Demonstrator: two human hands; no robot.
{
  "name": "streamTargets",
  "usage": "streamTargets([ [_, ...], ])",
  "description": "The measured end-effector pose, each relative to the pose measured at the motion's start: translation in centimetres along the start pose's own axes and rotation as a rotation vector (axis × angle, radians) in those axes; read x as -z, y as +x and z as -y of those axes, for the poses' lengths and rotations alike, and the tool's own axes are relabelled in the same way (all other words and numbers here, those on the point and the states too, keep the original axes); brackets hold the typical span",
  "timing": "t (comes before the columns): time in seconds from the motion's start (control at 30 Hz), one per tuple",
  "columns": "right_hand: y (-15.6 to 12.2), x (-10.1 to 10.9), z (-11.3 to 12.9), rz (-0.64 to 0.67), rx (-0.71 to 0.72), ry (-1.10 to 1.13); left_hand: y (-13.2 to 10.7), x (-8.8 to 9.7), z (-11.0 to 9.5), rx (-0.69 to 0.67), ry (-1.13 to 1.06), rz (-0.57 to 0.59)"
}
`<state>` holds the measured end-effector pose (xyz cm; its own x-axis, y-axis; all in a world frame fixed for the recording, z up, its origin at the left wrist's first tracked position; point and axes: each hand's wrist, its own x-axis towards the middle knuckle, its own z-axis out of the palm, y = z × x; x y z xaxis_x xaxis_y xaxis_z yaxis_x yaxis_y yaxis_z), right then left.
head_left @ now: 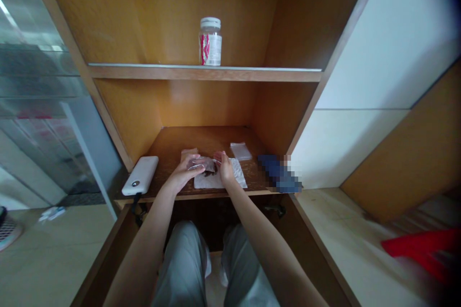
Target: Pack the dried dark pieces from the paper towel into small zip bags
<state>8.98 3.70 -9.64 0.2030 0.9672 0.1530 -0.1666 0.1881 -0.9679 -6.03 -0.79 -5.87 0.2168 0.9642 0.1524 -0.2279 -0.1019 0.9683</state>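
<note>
From my head camera I look down into the lower shelf of a wooden cabinet [201, 194], with my left hand [183, 175] and right hand [226, 169] close together over its front middle. Between them I hold a small clear plastic bag [200, 164], its long axis running roughly left to right, along the shelf's front edge. My left fingers [192, 165] close on its left end and my right fingers [219, 157] pinch its right end, so both hands are clamped on it while staying just apart. Something dark [209, 169] sits inside the bag (too small to make out), nearer my right hand than my left.

Beneath the bag lies a white paper sheet [219, 181], close to the front edge. Behind my left hand a pale slip [189, 152] pokes out, and toward the back edge a second small clear bag [240, 151] lies flat. Near the left edge sits a white power bank [139, 175], with a black cord [136, 206] hanging over the front edge. Toward the right edge is a blue object [279, 173], blurred past naming. On the shelf above [205, 74] stands a plastic bottle [210, 42] with a white cap and a red-and-white label.
</note>
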Motion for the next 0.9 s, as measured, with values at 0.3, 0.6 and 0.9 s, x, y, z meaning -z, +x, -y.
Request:
streamTargets([
  [0.3,0.4,0.2,-1.0,0.048,0.06,-0.152,2.1,-1.1,-0.7,0.073,0.078,0.111],
  [0.6,0.2,0.2,-0.8,0.052,0.12,-0.268,1.6,0.6,-0.4,0.005,0.08,0.062],
  [0.9,-1.5,0.4,1.3,0.011,0.381,-0.378,-1.2,0.3,0.6,-0.083,-0.087,-0.06],
])
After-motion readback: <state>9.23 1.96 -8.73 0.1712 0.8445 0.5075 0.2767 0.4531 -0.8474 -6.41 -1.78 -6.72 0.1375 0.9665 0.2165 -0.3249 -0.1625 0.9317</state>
